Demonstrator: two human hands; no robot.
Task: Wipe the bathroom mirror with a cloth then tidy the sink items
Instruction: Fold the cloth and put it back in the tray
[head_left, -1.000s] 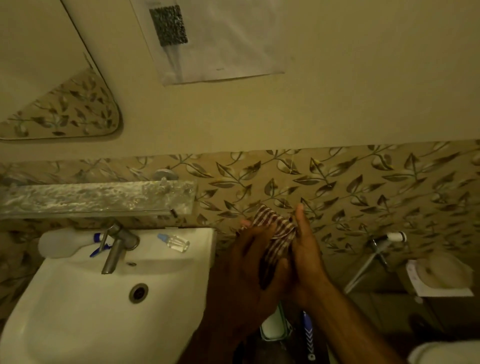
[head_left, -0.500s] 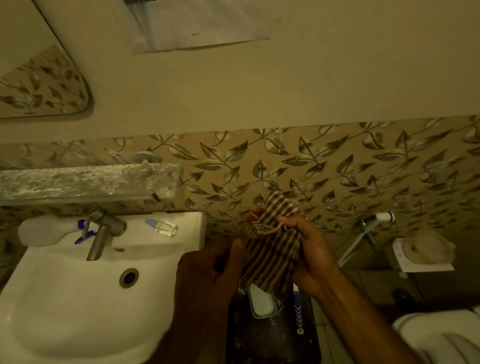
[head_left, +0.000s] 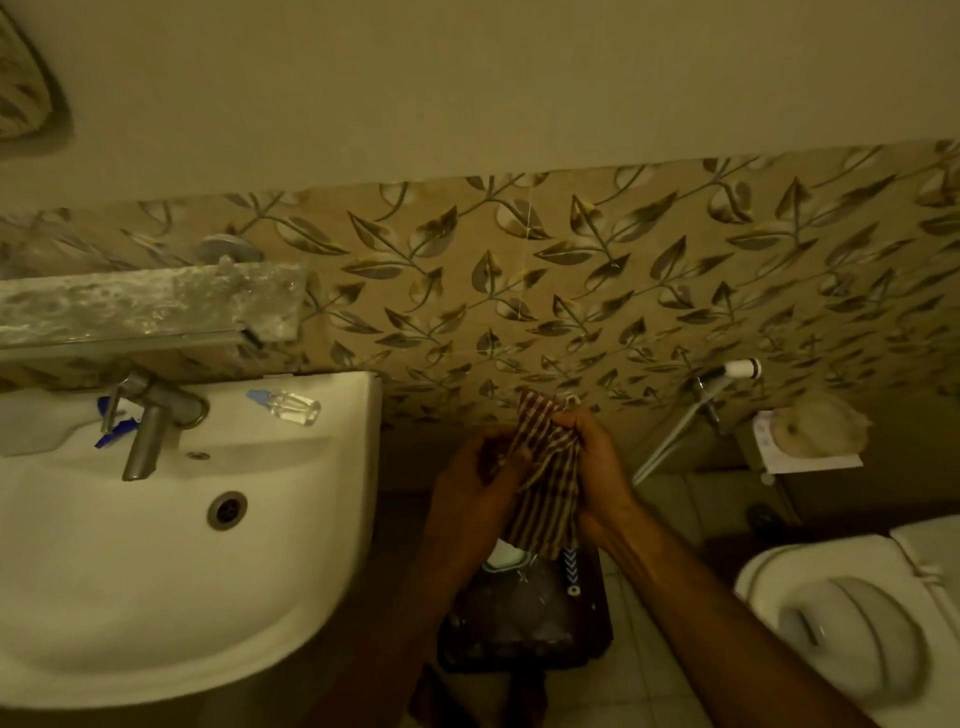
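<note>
Dim bathroom, sink (head_left: 156, 571) at left — both hands' fingers (head_left: 582, 426) gripping striped cloth (head_left: 545, 488)

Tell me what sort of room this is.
A small bathroom, most likely in a home. A white sink with a metal tap sits at left, a toilet at right, with leaf-patterned wall tiles behind. Both hands hold a striped cloth.
</note>
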